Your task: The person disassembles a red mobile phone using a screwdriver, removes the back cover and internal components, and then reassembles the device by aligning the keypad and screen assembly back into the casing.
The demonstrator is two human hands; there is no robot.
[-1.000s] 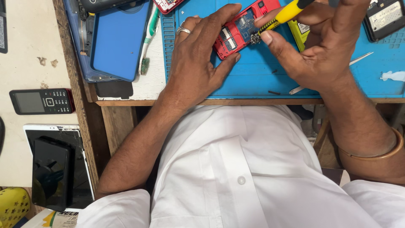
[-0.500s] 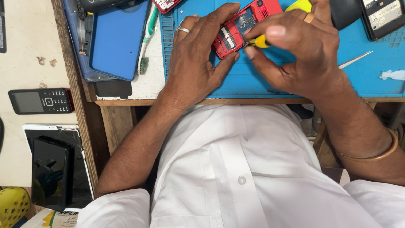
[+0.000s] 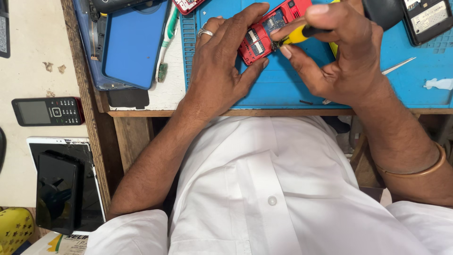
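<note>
Left hand (image 3: pixel 222 71) lay spread over the near end of the small red mobile phone with its back cover off (image 3: pixel 264 33), fingers and thumb pinching its edges to pin it on the blue ribbed work mat (image 3: pixel 283 89). The phone sat at the mat's far middle, tilted, circuit parts exposed. Right hand (image 3: pixel 344 56) was closed round the yellow-and-black-handled screwdriver (image 3: pixel 302 33), tip set into the phone's open back near its right edge.

Risks, as judged:
- The tip could skip out of the screw head if pressed at a slant, and gouge the bare board beside it.
- The left thumb sat just beside the tip (a slip would catch it).
- A freed screw is tiny; it could roll along the mat's ribs and drop off the near edge into the lap. No screw tray was visible.
- The phone was held by pinch alone, so a hard twist could spin it.

Surroundings:
- A blue flat device shell (image 3: pixel 134 45) lay well left of the mat, with a green-and-white toothbrush (image 3: pixel 165 52) between them.
- Slim metal tweezers (image 3: pixel 398 66) lay right of the right hand.
- A black phone with an open back (image 3: pixel 427 21) sat at the mat's far right corner.
- Off the bench on the left: a dark keypad phone (image 3: pixel 47 111) and a cracked white-framed tablet (image 3: pixel 66 184).

Nothing blocked the hands.
</note>
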